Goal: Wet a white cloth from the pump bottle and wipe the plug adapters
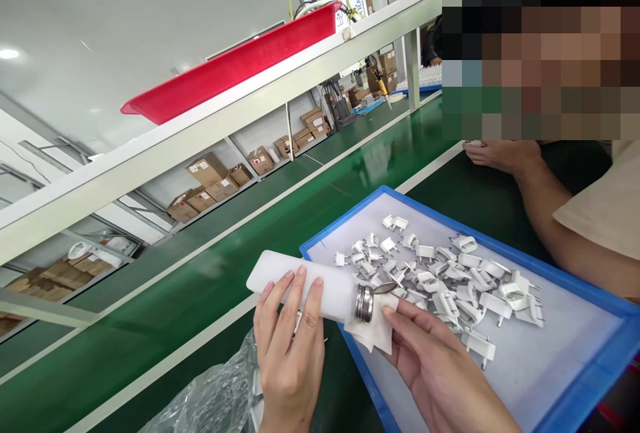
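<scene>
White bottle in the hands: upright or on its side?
On its side: the white bottle lies across the left hand, metal neck pointing toward the blue tray.

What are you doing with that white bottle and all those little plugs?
A person's left hand holds a white bottle lying sideways over the edge of a blue tray. The right hand is at the bottle's metal cap, with a white cloth under it. A heap of small white plugs lies in the tray. Another person's arm rests beside the tray, next to the green belt. A clear plastic bag sits below the left hand.
</scene>
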`<action>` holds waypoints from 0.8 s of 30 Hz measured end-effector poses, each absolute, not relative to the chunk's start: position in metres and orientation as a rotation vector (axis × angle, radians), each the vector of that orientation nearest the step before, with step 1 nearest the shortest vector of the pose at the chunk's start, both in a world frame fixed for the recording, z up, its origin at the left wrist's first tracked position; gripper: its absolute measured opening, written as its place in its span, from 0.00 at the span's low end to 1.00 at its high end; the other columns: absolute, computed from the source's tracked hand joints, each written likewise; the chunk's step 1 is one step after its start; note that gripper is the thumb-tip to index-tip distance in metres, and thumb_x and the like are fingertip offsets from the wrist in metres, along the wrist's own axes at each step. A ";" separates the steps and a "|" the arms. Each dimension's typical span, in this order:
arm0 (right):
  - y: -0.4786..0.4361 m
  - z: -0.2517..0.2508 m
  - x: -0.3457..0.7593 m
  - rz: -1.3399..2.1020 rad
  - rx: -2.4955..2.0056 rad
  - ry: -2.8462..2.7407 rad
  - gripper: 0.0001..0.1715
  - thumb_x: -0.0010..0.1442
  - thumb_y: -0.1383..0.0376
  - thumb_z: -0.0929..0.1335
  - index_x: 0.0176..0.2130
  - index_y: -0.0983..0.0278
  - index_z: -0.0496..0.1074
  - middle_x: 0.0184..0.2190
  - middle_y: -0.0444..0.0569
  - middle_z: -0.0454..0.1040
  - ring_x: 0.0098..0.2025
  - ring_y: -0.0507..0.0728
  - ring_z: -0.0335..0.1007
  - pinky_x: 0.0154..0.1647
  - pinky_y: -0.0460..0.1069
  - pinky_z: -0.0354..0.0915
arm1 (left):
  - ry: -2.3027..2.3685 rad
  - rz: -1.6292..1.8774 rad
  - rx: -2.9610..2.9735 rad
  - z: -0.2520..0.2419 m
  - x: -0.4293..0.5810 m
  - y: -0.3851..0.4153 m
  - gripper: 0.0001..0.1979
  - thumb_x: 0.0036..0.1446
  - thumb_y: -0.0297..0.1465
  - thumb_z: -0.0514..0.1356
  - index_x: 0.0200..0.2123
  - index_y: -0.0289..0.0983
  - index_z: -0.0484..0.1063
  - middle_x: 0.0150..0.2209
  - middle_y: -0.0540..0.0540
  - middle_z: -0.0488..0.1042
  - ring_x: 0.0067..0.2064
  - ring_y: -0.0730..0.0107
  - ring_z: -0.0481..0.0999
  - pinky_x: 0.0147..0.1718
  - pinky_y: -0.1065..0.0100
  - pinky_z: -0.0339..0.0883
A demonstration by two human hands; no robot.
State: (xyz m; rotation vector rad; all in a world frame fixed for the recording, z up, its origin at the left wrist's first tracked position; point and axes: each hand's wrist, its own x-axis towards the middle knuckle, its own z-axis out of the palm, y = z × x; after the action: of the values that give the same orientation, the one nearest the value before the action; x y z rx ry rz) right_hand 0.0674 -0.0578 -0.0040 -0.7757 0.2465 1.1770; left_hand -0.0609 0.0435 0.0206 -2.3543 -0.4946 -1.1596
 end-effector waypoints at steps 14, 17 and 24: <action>-0.056 -0.001 0.066 1.228 -0.712 0.329 0.33 0.44 0.66 0.82 0.48 0.70 0.74 0.46 0.57 0.80 0.47 0.61 0.79 0.41 0.46 0.78 | -0.482 -1.162 -2.345 0.022 -0.063 0.042 0.22 0.51 0.10 0.68 0.49 0.28 0.78 0.49 0.28 0.80 0.53 0.41 0.78 0.51 0.40 0.72; -0.056 0.001 0.067 1.224 -0.688 0.348 0.36 0.42 0.67 0.83 0.48 0.72 0.73 0.46 0.60 0.79 0.45 0.62 0.79 0.40 0.47 0.78 | -0.493 -1.160 -2.345 0.022 -0.064 0.042 0.22 0.51 0.10 0.68 0.49 0.29 0.78 0.49 0.28 0.80 0.53 0.42 0.78 0.51 0.40 0.72; -0.054 0.004 0.066 1.224 -0.687 0.416 0.40 0.35 0.67 0.84 0.47 0.73 0.73 0.45 0.61 0.80 0.42 0.61 0.80 0.36 0.46 0.78 | -0.502 -1.160 -2.358 0.021 -0.064 0.042 0.22 0.52 0.10 0.67 0.49 0.29 0.77 0.50 0.28 0.80 0.54 0.41 0.77 0.52 0.40 0.72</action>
State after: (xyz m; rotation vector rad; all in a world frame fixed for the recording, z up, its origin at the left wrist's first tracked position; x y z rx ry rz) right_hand 0.0664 -0.0541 0.0045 -0.6868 0.4158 1.2243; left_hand -0.0645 0.0424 0.0214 -2.3578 -0.5016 -1.1597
